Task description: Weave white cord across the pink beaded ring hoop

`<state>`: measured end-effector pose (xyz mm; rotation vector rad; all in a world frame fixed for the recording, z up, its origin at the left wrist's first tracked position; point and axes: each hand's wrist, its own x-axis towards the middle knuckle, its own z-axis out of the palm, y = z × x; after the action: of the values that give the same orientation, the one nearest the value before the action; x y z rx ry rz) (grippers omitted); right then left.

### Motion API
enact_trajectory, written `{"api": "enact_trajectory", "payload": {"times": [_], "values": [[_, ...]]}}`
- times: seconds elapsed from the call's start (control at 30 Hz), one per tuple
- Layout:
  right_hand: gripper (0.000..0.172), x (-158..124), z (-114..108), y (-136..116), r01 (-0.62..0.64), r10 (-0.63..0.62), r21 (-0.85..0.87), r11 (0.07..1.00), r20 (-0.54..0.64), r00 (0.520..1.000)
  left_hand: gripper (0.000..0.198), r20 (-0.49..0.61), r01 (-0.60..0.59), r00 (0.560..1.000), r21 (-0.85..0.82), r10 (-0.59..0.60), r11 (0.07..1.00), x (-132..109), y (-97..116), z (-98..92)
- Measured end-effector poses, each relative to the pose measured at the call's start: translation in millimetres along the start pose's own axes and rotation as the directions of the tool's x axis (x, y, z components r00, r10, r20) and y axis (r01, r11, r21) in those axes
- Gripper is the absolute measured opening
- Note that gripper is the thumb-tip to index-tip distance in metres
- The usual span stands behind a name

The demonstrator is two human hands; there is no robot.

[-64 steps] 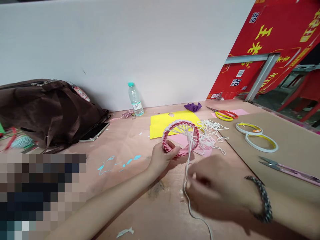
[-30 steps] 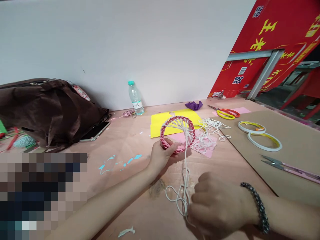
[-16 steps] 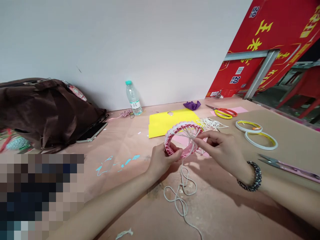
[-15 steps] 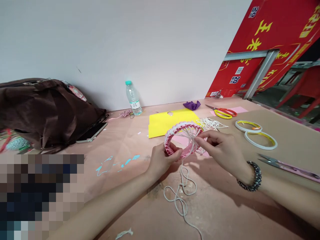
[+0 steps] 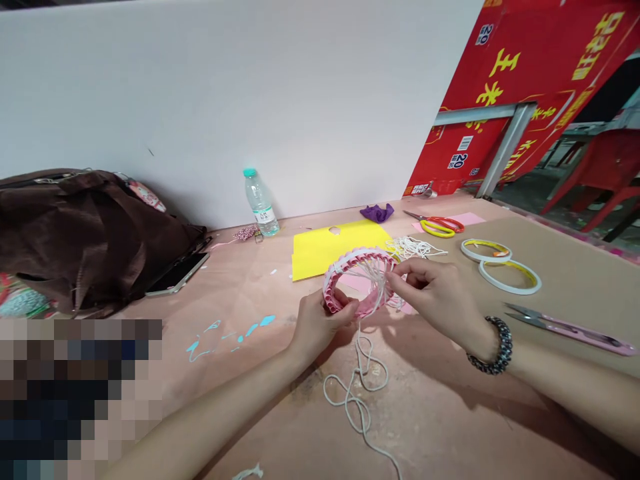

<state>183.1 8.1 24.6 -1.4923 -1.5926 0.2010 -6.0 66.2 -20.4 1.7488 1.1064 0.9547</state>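
Ring [image 5: 334, 287] of pink and white weave sits clasped in the left hand [image 5: 317, 327] above the table, tilted so its cord spokes [image 5: 373, 273] face the right hand [image 5: 437, 297], whose fingertips [image 5: 390, 279] pinch them (loose white cord [image 5: 357, 393] trails onto the tabletop [image 5: 435, 427]).

Tall white partition wall [image 5: 200, 100], evenly lit, behind a pinkish tabletop [image 5: 240, 280]; at right, a red printed carton panel [image 5: 500, 87] with yellow characters, propped on a grey metal bar [image 5: 503, 147]; beyond it, red plastic chairs [image 5: 600, 167] on a dim floor [image 5: 520, 193].
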Motion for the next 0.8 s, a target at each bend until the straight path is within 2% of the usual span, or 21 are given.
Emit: {"api": "enact_trajectory", "payload": {"times": [0.07, 0.1, 0.13, 0.17, 0.2, 0.27, 0.3, 0.33, 0.37, 0.4, 0.47, 0.5, 0.53, 0.57, 0.63, 0.8], "values": [[0.018, -4, 0, -3, 0.028, -0.029, 0.039, 0.999, 0.028, 0.999, 0.022, -0.012, 0.015, 1.0, -0.024, -0.015, 1.0, 1, 1, 0.3], [0.016, -8, 0, -7, 0.06, -0.066, 0.064, 0.996, 0.081, 0.995, 0.022, -0.023, 0.022, 0.999, -0.048, -0.023, 0.999, 2, 1, 0.3], [0.015, -15, 0, -11, 0.109, -0.122, 0.087, 0.99, 0.161, 0.979, 0.023, -0.035, 0.03, 0.999, -0.077, -0.032, 0.997, 3, 2, 0.2], [0.014, -23, 1, -17, 0.177, -0.2, 0.108, 0.978, 0.268, 0.942, 0.023, -0.046, 0.04, 0.998, -0.105, -0.045, 0.994, 4, 2, -0.1], [0.014, -32, 2, -23, 0.263, -0.293, 0.13, 0.956, 0.392, 0.872, 0.024, -0.054, 0.049, 0.997, -0.128, -0.056, 0.991, 5, 1, -0.4], [0.013, -50, 5, -34, 0.43, -0.45, 0.187, 0.883, 0.597, 0.665, 0.025, -0.06, 0.067, 0.995, -0.157, -0.077, 0.985, 7, -1, -1.2], [0.012, -56, 7, -38, 0.476, -0.493, 0.224, 0.85, 0.655, 0.573, 0.026, -0.06, 0.077, 0.994, -0.166, -0.088, 0.983, 8, -2, -1.5], [0.012, -59, 8, -41, 0.487, -0.51, 0.251, 0.836, 0.681, 0.525, 0.026, -0.06, 0.083, 0.994, -0.178, -0.095, 0.981, 9, -3, -1.7], [0.013, -59, 10, -42, 0.461, -0.498, 0.255, 0.85, 0.675, 0.545, 0.027, -0.061, 0.086, 0.993, -0.195, -0.099, 0.977, 10, -4, -1.8], [0.015, -55, 10, -41, 0.403, -0.455, 0.237, 0.884, 0.637, 0.623, 0.027, -0.057, 0.088, 0.993, -0.213, -0.102, 0.973, 10, -5, -1.8], [0.021, -42, 10, -32, 0.227, -0.288, 0.183, 0.957, 0.468, 0.836, 0.026, -0.058, 0.079, 0.994, -0.223, -0.094, 0.972, 9, -5, -1.6], [0.023, -33, 9, -25, 0.144, -0.192, 0.158, 0.977, 0.351, 0.916, 0.025, -0.061, 0.066, 0.995, -0.204, -0.08, 0.977, 8, -5, -1.4], [0.023, -24, 8, -18, 0.077, -0.108, 0.138, 0.987, 0.238, 0.965, 0.024, -0.059, 0.054, 0.996, -0.177, -0.065, 0.983, 7, -3, -1.3], [0.023, -16, 6, -11, 0.029, -0.046, 0.116, 0.993, 0.145, 0.988, 0.023, -0.055, 0.044, 0.997, -0.147, -0.053, 0.988, 5, -2, -1.2], [0.024, -4, 3, 2, -0.013, 0.011, 0.053, 0.999, 0.036, 0.999, 0.022, -0.029, 0.035, 0.999, -0.096, -0.037, 0.995, 2, 1, -1.2], [0.02, 1, 0, 10, 0.033, -0.032, -0.03, 0.999, 0.012, 0.999, 0.021, 0.013, 0.018, 1.0, -0.051, -0.018, 0.999, -1, 3, -1.5]]}}
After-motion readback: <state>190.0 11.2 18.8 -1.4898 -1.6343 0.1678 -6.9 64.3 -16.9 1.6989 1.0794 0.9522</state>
